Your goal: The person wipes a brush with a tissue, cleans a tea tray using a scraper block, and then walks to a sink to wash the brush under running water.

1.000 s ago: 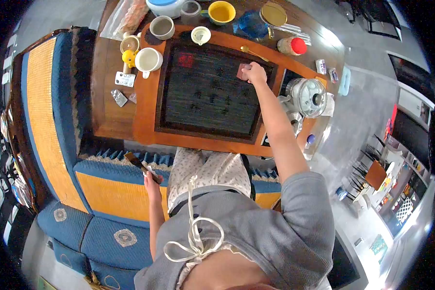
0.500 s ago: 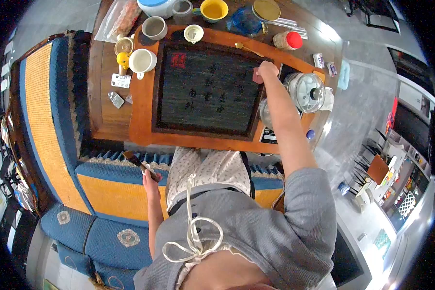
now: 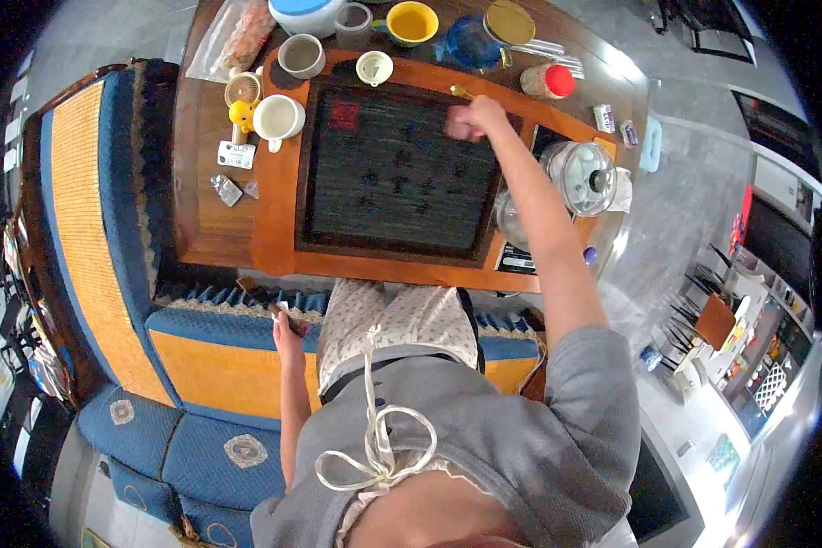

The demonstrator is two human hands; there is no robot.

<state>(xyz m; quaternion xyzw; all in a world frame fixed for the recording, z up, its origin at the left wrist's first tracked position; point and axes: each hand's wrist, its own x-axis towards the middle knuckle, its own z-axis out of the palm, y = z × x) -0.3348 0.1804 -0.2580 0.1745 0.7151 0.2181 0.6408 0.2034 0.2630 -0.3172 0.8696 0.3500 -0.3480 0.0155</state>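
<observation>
On the L side, a yellow duck figure (image 3: 241,114) is standing near a white mug (image 3: 279,117). Below, the left hand (image 3: 288,331) is closing round the handle of a flat brush (image 3: 260,295), away from the wooden tea tray (image 3: 278,219). In the tray's middle, the dark panel (image 3: 338,183) is carrying a red seal mark (image 3: 342,115) & rows of characters. At its upper R part, the right hand (image 3: 484,115) is holding a reddish pad (image 3: 458,128) w/ narrow grip; hand and pad are blurring, so I cannot tell if it is pressing. Further R, a glass teapot (image 3: 589,180) is standing beside the forearm.

What is just changing: the pad is coming back from the panel's R edge, so, in my judgement, it is working again over the upper R part. Vs. 0.5 s ago, it is sitting more to L; vs. 1.0 s ago, approx. same pos. The brush is staying in approx. the same place.
</observation>
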